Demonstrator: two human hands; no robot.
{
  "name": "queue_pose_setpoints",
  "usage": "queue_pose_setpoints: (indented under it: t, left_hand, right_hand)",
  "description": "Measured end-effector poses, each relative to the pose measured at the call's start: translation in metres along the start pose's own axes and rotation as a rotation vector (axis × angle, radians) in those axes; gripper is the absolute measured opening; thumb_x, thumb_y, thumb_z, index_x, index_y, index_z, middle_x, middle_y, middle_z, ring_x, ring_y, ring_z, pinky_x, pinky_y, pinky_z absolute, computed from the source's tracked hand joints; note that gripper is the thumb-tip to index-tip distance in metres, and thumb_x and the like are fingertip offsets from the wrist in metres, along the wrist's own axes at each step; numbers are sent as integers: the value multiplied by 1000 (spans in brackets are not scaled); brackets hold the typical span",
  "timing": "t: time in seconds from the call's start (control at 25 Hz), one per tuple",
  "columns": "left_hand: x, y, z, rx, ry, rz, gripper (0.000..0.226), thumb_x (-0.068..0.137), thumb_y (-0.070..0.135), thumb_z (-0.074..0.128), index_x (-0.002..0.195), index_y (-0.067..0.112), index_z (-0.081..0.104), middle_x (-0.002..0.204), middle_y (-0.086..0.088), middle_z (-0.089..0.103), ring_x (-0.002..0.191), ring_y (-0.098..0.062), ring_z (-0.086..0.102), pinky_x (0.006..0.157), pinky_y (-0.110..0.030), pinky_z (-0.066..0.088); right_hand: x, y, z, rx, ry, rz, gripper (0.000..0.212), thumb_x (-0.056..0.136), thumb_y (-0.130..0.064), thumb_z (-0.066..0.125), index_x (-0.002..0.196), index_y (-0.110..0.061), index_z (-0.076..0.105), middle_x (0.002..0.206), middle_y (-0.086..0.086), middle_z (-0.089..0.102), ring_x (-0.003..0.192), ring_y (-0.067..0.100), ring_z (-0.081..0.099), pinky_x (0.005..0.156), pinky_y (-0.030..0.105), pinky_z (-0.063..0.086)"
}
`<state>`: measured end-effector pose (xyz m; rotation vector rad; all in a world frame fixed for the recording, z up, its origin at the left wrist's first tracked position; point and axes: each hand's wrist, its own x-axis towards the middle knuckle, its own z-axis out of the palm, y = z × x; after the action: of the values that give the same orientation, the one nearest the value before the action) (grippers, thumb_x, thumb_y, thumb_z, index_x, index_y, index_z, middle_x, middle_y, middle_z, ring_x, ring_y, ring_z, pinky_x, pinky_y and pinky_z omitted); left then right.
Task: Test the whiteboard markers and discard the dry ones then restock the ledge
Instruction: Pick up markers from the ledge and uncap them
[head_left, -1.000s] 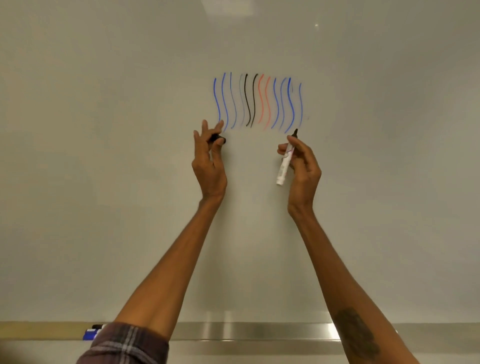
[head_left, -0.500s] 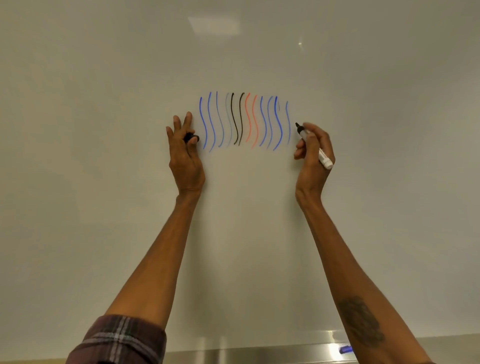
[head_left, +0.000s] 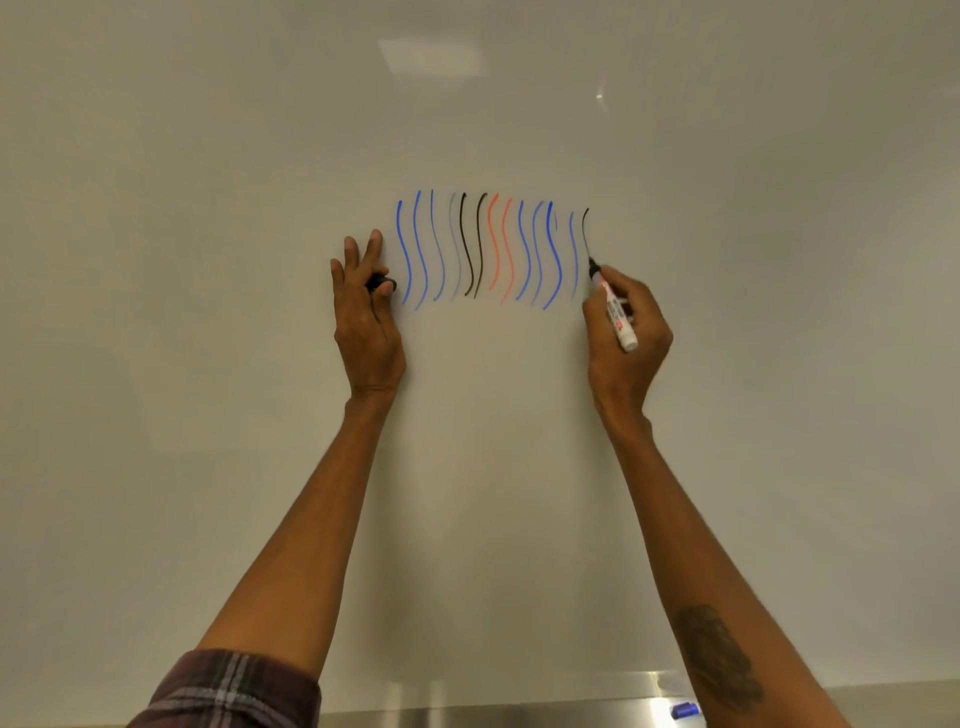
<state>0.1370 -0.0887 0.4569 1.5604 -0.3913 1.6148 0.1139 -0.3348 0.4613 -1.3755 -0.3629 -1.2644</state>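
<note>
Unmarked whiteboard (head_left: 197, 364) spreads wide above and beside the wavy lines (head_left: 488, 249). Between left forearm (head_left: 311, 519) and right forearm (head_left: 691, 519) it runs open down to the ledge (head_left: 467, 719), where a blue marker (head_left: 684, 710) lies.

One wide-angle camera, worn on the person's head, faces the whiteboard (head_left: 208, 364) squarely from close by. The board fills almost the whole frame. The left hand (head_left: 366, 322) and right hand (head_left: 626, 332) sit near mid-frame, and the metal ledge (head_left: 467, 718) shows only along the bottom edge.
</note>
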Motion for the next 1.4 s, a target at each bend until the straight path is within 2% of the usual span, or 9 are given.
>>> queue_pose_setpoints:
  t: [0.16, 0.44, 0.6, 0.76, 0.96, 1.08, 1.16, 1.32, 1.4]
  left_hand:
    - [0, 3, 0, 15, 2, 9, 36, 107, 13, 38, 138, 2, 50, 148, -5, 50, 148, -19, 29, 124, -34, 15]
    - [0, 1, -1, 39, 1, 17, 36, 107, 12, 38, 140, 2, 49, 148, -8, 49, 148, -20, 30, 124, -33, 15]
    - [-1, 0, -1, 40, -2, 10, 36, 107, 12, 38, 139, 2, 50, 147, -8, 50, 148, -19, 30, 124, -34, 15]
    - [-2, 0, -3, 19, -37, -31, 35, 107, 16, 38, 136, 0, 50, 149, -10, 48, 148, -20, 28, 125, -33, 14]
    - [-21, 17, -16, -76, -12, -150, 33, 107, 17, 39, 129, -2, 52, 146, -6, 52, 143, -13, 38, 122, -35, 25]
    - [-53, 25, -34, -177, 119, -297, 24, 104, 14, 48, 118, -1, 60, 122, -7, 67, 117, -20, 62, 101, -46, 49]
    - [-77, 28, -47, -217, 171, -425, 20, 102, 15, 53, 111, 1, 63, 104, -7, 71, 100, -22, 67, 93, -50, 52]
    - [-120, 30, -69, -311, 159, -652, 27, 101, 21, 56, 122, 7, 64, 100, -8, 74, 100, -25, 70, 96, -35, 53]
    - [-135, 26, -79, -341, 156, -733, 29, 101, 24, 56, 126, 11, 65, 102, -7, 75, 103, -25, 70, 99, -37, 52]
  right_hand:
    - [-36, 8, -10, -6, -8, 81, 17, 87, -16, 65, 102, -11, 72, 86, -2, 71, 74, 12, 65, 64, 35, 53]
    - [33, -17, 4, 78, 16, -29, 24, 95, -20, 63, 116, -9, 70, 109, 0, 72, 101, 11, 68, 88, 31, 55]
    - [14, -2, -7, -53, -6, -73, 23, 93, -19, 63, 113, -11, 71, 102, -1, 72, 92, 8, 67, 79, 27, 54]
    - [-39, 16, -24, 24, -16, 123, 17, 91, -16, 66, 106, -11, 72, 94, 1, 72, 83, 13, 67, 73, 42, 56]
    - [-85, 8, -19, 341, -165, 425, 18, 94, -8, 61, 110, -8, 67, 97, 11, 71, 74, 19, 62, 63, 30, 50]
    - [-116, 6, -6, 476, -276, 587, 19, 95, -10, 58, 112, -5, 68, 101, 18, 71, 78, 23, 63, 68, 32, 49]
    - [-138, 4, 2, 543, -347, 696, 22, 96, -11, 56, 114, -5, 67, 103, 18, 72, 82, 26, 65, 72, 32, 50]
    - [-181, -1, 18, 600, -502, 787, 24, 97, -10, 55, 117, -1, 65, 107, 19, 72, 92, 32, 69, 81, 37, 53]
    - [-198, -3, 24, 618, -543, 805, 23, 97, -10, 56, 116, 0, 65, 108, 19, 72, 94, 33, 69, 83, 38, 54]
